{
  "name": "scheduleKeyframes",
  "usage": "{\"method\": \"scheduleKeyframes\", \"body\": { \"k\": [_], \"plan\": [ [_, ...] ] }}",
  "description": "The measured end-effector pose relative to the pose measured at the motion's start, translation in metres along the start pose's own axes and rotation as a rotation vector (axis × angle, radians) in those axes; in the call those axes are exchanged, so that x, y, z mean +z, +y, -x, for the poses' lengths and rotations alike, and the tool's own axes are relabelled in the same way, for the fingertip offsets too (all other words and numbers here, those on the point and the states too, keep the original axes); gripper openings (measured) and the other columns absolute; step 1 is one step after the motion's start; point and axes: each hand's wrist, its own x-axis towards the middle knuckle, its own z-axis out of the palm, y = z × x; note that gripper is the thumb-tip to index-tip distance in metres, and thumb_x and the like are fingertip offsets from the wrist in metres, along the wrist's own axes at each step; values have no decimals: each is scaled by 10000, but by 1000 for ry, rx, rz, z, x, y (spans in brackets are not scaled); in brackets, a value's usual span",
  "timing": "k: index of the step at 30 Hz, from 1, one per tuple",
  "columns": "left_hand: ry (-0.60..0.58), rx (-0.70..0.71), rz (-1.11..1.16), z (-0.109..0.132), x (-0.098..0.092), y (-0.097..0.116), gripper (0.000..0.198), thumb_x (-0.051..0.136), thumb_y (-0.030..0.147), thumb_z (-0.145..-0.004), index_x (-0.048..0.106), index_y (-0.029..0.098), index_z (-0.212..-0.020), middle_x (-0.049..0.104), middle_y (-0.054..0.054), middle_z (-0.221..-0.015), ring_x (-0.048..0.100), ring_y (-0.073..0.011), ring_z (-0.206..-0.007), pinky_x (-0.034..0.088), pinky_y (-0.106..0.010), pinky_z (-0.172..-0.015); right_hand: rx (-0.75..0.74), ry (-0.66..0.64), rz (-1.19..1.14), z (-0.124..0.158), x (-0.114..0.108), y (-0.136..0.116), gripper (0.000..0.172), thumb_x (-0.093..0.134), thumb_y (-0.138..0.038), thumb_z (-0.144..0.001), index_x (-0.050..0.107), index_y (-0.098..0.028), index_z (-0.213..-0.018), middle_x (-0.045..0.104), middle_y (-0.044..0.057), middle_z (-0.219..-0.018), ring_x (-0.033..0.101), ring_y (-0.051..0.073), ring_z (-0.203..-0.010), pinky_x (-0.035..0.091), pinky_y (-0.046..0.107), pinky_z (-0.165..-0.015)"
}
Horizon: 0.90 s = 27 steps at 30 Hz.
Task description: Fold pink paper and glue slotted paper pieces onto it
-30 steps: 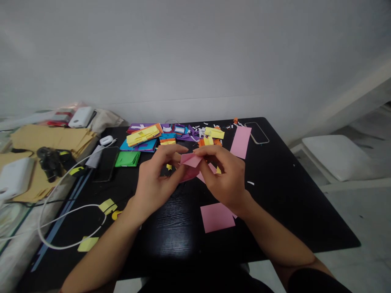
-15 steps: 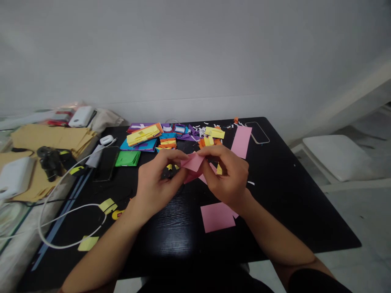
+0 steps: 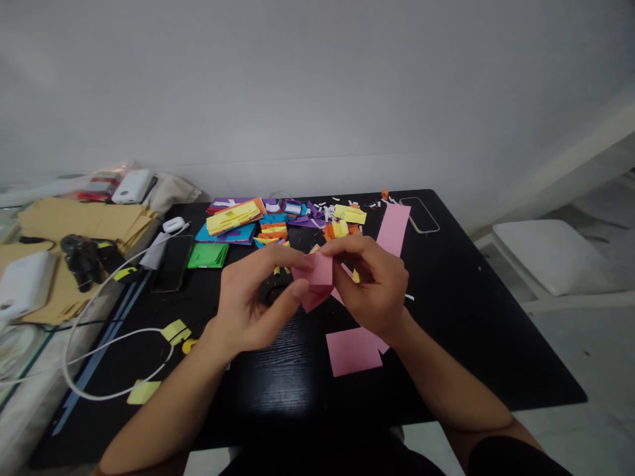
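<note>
Between my two hands is a folded piece of pink paper (image 3: 319, 270), held up above the black table. My left hand (image 3: 258, 294) grips its left edge, with the thumb in front and the fingers behind. At its upper right corner, my right hand (image 3: 370, 281) pinches the paper between thumb and fingers. A lower flap of the paper hangs beneath the fold. On the table below lies a flat pink sheet (image 3: 353, 352). Another long pink strip (image 3: 393, 229) rests beyond my right hand.
Stacks of yellow paper (image 3: 235, 218), green paper (image 3: 208, 255) and orange folded paper (image 3: 342, 229) sit at the back among white scraps. A phone (image 3: 172, 264) and a white cable (image 3: 69, 363) lie left. Another phone-shaped object (image 3: 419, 215) is back right. Brown envelopes (image 3: 89, 221) are far left.
The held pink paper has turned so its folded face now looks squarer, with the lower flap hanging lower. My left thumb has shifted up onto its front.
</note>
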Motion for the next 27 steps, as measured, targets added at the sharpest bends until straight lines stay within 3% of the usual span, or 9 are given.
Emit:
{"method": "scheduleKeyframes", "body": {
  "k": [3, 5, 9, 16, 21, 24, 27],
  "plan": [
    [95, -139, 1, -1, 1, -1, 117, 719, 199, -996, 729, 233, -1107, 794, -29, -987, 758, -156, -847, 611, -286, -771, -53, -46, 18, -2, -3, 0, 244, 650, -52, -979, 755, -254, -1067, 815, 4, -969, 799, 170, -882, 672, 324, -782],
    [78, -183, -18, -4, 1, -1, 112, 736, 221, -992, 743, 228, -1104, 798, -21, -963, 749, -143, -791, 599, -265, -718, -92, -64, 44, -4, -4, 0, 263, 642, -36, -987, 758, -257, -1070, 822, 2, -977, 803, 167, -900, 667, 322, -798],
    [-24, -133, -81, -10, -3, 1, 58, 721, 212, -997, 774, 208, -975, 788, 8, -831, 720, -122, -724, 567, -237, -688, -119, -107, 98, -6, -6, -2, 268, 646, -29, -993, 761, -256, -1078, 836, -7, -970, 812, 159, -897, 659, 300, -792],
    [-45, -98, -118, -13, -9, 2, 45, 733, 180, -967, 758, 192, -932, 798, -1, -833, 732, -125, -733, 574, -232, -692, -88, -145, 153, -9, -12, -7, 250, 690, -45, -991, 779, -267, -1064, 849, -33, -931, 819, 150, -847, 657, 277, -755],
    [-30, -89, -151, -12, -9, 1, 56, 725, 167, -962, 753, 197, -924, 781, 8, -806, 706, -118, -700, 557, -232, -671, -130, -11, 185, -12, -8, -8, 183, 758, -65, -957, 750, -241, -1006, 823, 11, -954, 790, 183, -914, 664, 354, -862],
    [12, -127, -137, -13, -7, 0, 61, 727, 190, -967, 753, 204, -913, 770, 11, -780, 695, -121, -676, 546, -243, -654, -103, 72, 228, -9, -3, -13, 165, 789, -88, -936, 711, -231, -910, 754, -1, -834, 724, 163, -774, 639, 327, -729],
    [63, -148, -121, -12, -5, 0, 66, 731, 215, -970, 755, 206, -909, 764, 10, -773, 693, -127, -671, 554, -257, -661, 34, 39, 170, -3, 1, -20, 101, 752, -138, -977, 715, -229, -952, 759, -13, -828, 712, 134, -689, 622, 294, -656]
  ]
}}
